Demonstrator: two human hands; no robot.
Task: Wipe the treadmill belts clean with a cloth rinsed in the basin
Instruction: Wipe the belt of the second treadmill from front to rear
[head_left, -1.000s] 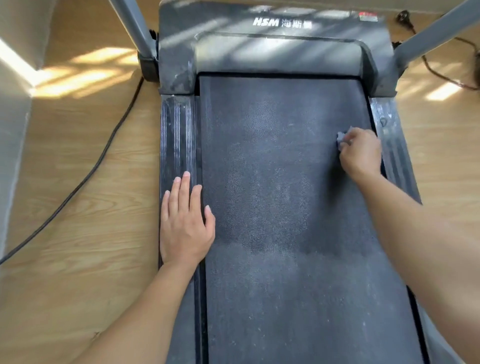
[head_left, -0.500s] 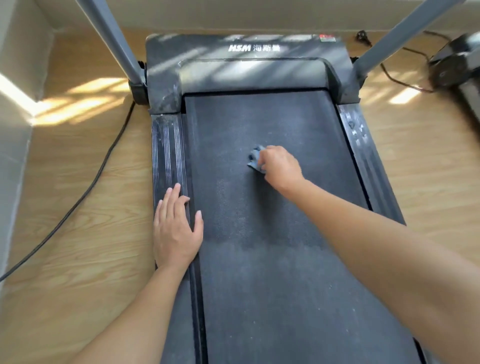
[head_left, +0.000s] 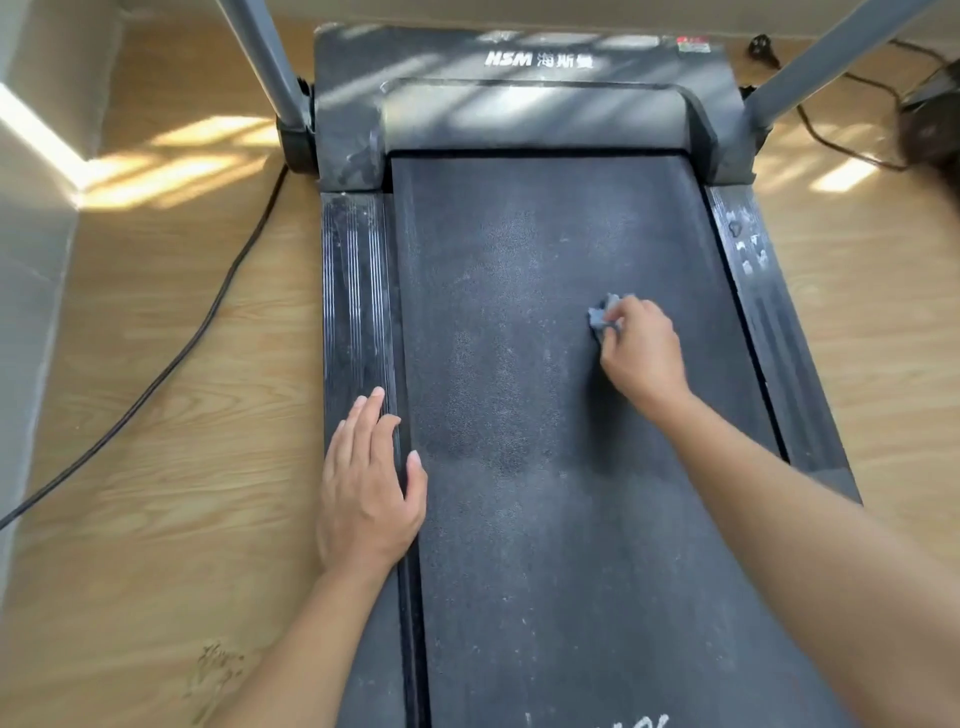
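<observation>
Looking down on a dusty treadmill belt (head_left: 519, 364), its long axis running straight away from the person toward the motor hood (head_left: 535, 114). The right hand (head_left: 641, 353) is gripping a bunched blue-grey cloth (head_left: 602, 314) and pressing it on the belt right of centre, with the cloth poking out past the fingers on the far-left side. The left hand (head_left: 366, 483) is lying flat with straight fingers on the left side rail (head_left: 353, 291), well apart from the cloth. Grey dust is showing leftward and nearer the person, so the next stroke is probably heading there.

Cloth (head_left: 605, 316) on belt (head_left: 519, 364), R of centre; cable (head_left: 208, 322) L on floor (head_left: 156, 415).
</observation>
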